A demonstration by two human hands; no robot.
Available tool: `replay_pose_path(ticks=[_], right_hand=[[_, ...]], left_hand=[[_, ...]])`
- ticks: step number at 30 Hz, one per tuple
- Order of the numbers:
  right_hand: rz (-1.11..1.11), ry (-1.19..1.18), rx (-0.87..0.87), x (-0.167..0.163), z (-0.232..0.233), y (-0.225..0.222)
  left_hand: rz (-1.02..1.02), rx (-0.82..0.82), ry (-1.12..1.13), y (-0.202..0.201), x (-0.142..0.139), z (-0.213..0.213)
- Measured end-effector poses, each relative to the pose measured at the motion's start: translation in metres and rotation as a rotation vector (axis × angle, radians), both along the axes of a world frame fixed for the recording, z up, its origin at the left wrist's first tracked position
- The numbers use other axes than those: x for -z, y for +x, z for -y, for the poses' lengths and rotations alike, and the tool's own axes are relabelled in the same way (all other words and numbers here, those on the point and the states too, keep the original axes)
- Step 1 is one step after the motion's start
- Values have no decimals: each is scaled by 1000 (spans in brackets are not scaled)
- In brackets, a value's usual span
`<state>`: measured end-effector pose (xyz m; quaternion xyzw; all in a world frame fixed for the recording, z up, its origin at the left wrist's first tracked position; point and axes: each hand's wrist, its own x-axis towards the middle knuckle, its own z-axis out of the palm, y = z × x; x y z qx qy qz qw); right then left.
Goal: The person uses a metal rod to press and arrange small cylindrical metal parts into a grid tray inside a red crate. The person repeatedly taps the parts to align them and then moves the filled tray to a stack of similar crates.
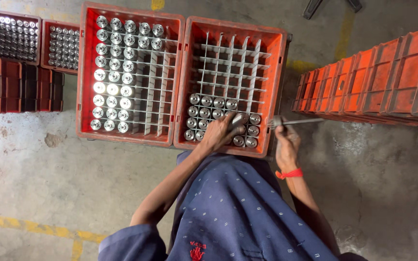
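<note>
My left hand (220,131) grips a shiny metal cylinder (238,119) over the near rows of the right red crate (278,87), which has a white divider grid and several cylinders in its near cells. My right hand (286,144), with a red band on the wrist, holds a thin metal tool (293,122) just outside that crate's right wall. The left red crate (84,72) holds several rows of the same cylinders, filling its left and far cells.
Two smaller red crates (42,29) of metal parts sit on stacked crates at the far left. A row of stacked orange crates (378,82) lies at the right. The concrete floor has yellow lines (39,228).
</note>
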<state>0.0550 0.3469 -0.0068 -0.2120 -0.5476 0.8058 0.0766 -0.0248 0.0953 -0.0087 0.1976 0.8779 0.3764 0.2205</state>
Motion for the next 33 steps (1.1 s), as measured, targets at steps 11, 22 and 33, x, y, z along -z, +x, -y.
replay_pose_path(ticks=[11, 22, 33], right_hand=[[85, -17, 31, -10, 29, 16], [88, -42, 37, 6, 48, 53], [116, -10, 13, 4, 78, 63]], left_hand=[[-534, -117, 147, -42, 13, 8], [-757, -567, -272, -201, -32, 173], [-730, -405, 65, -208, -59, 197]])
